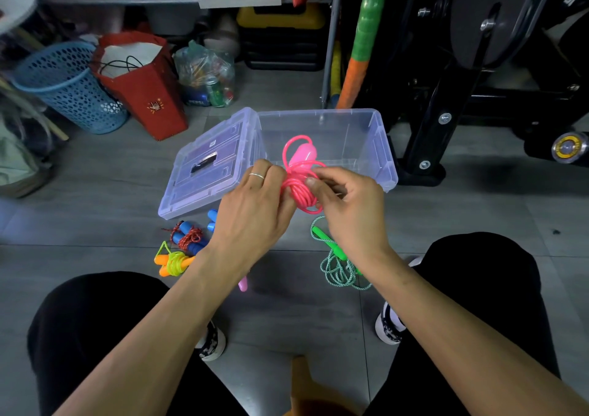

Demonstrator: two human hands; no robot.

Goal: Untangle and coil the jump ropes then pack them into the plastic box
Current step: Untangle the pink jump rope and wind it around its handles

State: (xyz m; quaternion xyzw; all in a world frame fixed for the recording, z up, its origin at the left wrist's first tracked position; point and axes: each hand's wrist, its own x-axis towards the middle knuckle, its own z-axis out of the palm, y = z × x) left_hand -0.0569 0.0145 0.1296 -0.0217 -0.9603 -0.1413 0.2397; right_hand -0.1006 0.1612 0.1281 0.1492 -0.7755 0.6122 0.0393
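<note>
Both hands hold a coiled pink jump rope (298, 189) above the front rim of the clear plastic box (377, 148). My left hand (255, 202) grips the coil's left side; my right hand (347, 202) pinches its right side. A pink handle (304, 154) sticks up from the bundle. On the floor lie a yellow rope with orange handles (173, 262), coiled, a red-flecked rope with blue handles (189, 237), bundled, and a loose green rope (338, 262). Another pink handle tip (243, 285) shows under my left forearm.
The box's clear lid (204, 173) lies open to its left. A blue mesh basket (68, 87), a red paper bag (143, 84) and a bag of cans (207, 77) stand behind. Black exercise equipment (462, 81) stands at the right. My knees and shoes frame the grey floor.
</note>
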